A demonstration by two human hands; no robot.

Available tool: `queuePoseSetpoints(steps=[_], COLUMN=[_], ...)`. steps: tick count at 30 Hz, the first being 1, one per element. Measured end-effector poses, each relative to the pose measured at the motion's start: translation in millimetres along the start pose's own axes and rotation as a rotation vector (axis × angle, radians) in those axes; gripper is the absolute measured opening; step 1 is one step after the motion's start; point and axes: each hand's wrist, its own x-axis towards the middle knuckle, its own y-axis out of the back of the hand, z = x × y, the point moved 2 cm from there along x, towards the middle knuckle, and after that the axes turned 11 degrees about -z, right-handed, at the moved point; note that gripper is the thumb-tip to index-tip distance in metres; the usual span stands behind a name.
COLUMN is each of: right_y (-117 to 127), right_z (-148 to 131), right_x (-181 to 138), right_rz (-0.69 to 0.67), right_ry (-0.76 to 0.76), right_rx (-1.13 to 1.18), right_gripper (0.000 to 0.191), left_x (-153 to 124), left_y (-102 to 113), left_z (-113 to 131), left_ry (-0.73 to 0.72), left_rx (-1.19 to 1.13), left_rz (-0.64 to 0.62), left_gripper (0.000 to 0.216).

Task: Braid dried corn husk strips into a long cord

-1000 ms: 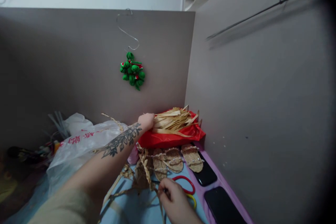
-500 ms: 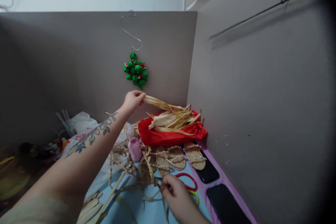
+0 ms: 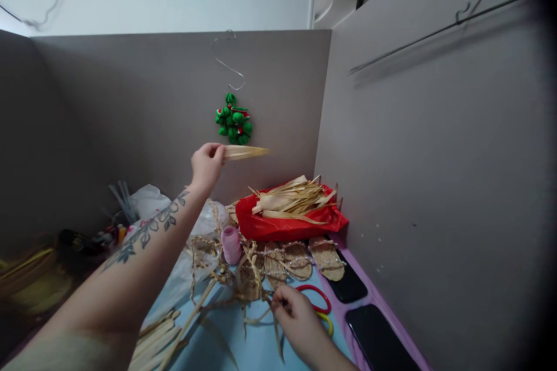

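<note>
Grey partition behind — left hand (image 3: 206,163) pinches a straw strip (image 3: 243,152); right hand (image 3: 298,324) grips woven straw (image 3: 250,278).

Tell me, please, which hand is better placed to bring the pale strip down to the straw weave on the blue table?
Probably the left hand: it already pinches the pale strip, raised above the red bag. The right hand grips strands of the straw weave, so it seems occupied.

Bare hands (image 3: 208,163), dark floral tattoo (image 3: 145,232) along left forearm (pale sleeve above).
</note>
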Motion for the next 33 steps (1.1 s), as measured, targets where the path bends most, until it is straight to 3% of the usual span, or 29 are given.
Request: queuePoseSetpoints(steps=[3,4,5,7,8,11,15,18,24,28,29,32,33], right_y=[0.1,-0.1,-0.4,-0.9,-1.1,-0.9,0.2,0.7,1.7,2.6,2.7,4.0,5.2], right_z=[-1.1,-1.3,-1.5,-1.8,-1.8,-1.7,-1.8,-1.8,-1.7,-6.1,-7.4,-10.4,-10.9], right_x=[-0.2,-0.5,-0.7,-0.8,-0.8,-0.4,-0.6,-0.9,-0.9,-2.3,-2.9,-4.7,-5.4], right_rz=[0.005,0.005,0.005,-0.001,-0.003,-0.004,-0.012,-0.008,-0.002,0.006,0.008,0.032,0.056], right_ry=[-0.009,-0.013,-0.016,-0.018,-0.018,-0.012,0.011,0.030,0.050,0.084,0.091,0.122,0.139], right_rx=[0.017,0.020,0.020,0.010,0.002,-0.004,0.028,0.060,0.061,0.025,0.019,0.037,0.054], right_gripper=[0.008,0.008,0.008,0.009,0.009,0.009,0.010,0.010,0.010,0.011,0.012,0.015,0.015], left_x=[-11.3,-13.9,-14.8,-14.3,-14.0,-14.9,-16.2,-20.0,-36.6,-53.1,-56.3,-69.4,-77.0], left_y=[-9.1,-9.5,-7.1,0.1,1.0,-6.8,-9.7,-13.9,-6.9,-1.2,3.7,30.8,39.9], left_z=[1.0,1.9,3.9,10.3,13.7,21.5,28.6,30.6,31.8,34.6,35.0,31.8,29.9], left_ry=[-0.177,-0.213,-0.228,-0.243,-0.262,-0.340,-0.308,-0.358,-0.251,-0.258,-0.252,-0.089,-0.025], left_rx=[0.396,0.490,0.549,0.585,0.593,0.633,0.600,0.591,0.520,0.437,0.368,0.081,-0.023], left_rz=[-0.427,-0.502,-0.446,-0.210,-0.190,-0.490,-0.341,-0.439,-0.220,-0.247,-0.211,0.111,0.142], left_gripper=[0.015,0.014,0.016,0.024,0.024,0.015,0.019,0.018,0.019,0.014,0.014,0.024,0.026])
